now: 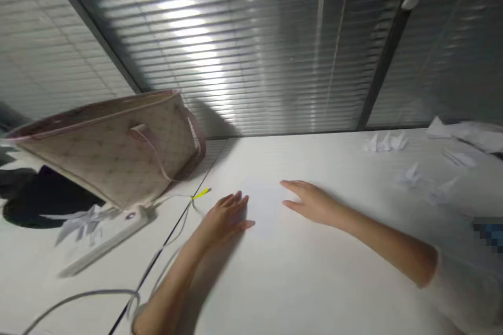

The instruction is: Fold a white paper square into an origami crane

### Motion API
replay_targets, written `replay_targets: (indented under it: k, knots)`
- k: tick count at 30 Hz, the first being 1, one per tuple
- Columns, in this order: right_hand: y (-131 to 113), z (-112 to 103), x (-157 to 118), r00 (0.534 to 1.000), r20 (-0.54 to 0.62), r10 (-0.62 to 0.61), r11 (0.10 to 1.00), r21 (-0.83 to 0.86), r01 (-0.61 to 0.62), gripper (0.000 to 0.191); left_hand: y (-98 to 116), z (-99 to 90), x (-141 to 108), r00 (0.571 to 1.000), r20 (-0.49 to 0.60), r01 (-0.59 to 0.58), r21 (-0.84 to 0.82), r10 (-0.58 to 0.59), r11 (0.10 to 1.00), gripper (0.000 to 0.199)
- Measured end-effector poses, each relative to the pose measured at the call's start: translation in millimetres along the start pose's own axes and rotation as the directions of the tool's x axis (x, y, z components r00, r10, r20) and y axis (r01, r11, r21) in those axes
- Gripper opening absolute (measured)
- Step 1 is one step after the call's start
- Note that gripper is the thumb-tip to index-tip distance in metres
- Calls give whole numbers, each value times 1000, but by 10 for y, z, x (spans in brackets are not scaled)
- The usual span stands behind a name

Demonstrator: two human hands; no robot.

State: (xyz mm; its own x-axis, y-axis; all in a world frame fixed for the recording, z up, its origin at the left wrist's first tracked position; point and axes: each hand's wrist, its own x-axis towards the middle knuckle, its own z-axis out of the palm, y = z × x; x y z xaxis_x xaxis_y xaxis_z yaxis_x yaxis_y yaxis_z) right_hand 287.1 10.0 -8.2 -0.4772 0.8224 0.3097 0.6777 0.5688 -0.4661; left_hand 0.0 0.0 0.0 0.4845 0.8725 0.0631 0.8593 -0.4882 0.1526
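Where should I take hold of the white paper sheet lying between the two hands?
Probably by its side edges. The sheet lies flat on the white table, so nothing stands up to pinch. The left hand and right hand lie open on either side of it, so come in from those sides and lift an edge first.

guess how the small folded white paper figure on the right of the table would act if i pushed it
The small folded white paper figure will probably feel very light and skitter at a slight push, since it looks like thin sheet resting on the smooth white table. Its creases likely give it some stiffness, but a firm pinch would probably crush it.
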Motion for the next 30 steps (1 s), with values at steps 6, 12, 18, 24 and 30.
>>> replay_targets:
  k: [6, 12, 18, 24, 30]
  knots:
    - [-84, 391, 220, 1000, -4, 0, 1000, -16, 0, 59, -14, 34, -2, 1000, -23, 11, 0, -11, 1000, 71]
    - [-72, 471, 175, 1000, 3, -29, 1000, -12, 29, 52, -40, 41, -19, 1000, -26, 12, -6, -12, 1000, 70]
    - [-95, 504, 203, 998, -16, -53, 998, 20, 54, 47, -76, 117, -21, 998, -54, 39, -6, -39, 999, 81]
    - [-122, 563, 209, 997, -39, -72, 995, 71, 75, 41, -76, 148, -23, 996, -63, 54, -21, -55, 998, 85]
    - [-126, 542, 221, 994, -46, -101, 987, 122, 106, 42, -48, 77, -42, 999, -30, 32, -42, -33, 999, 83]
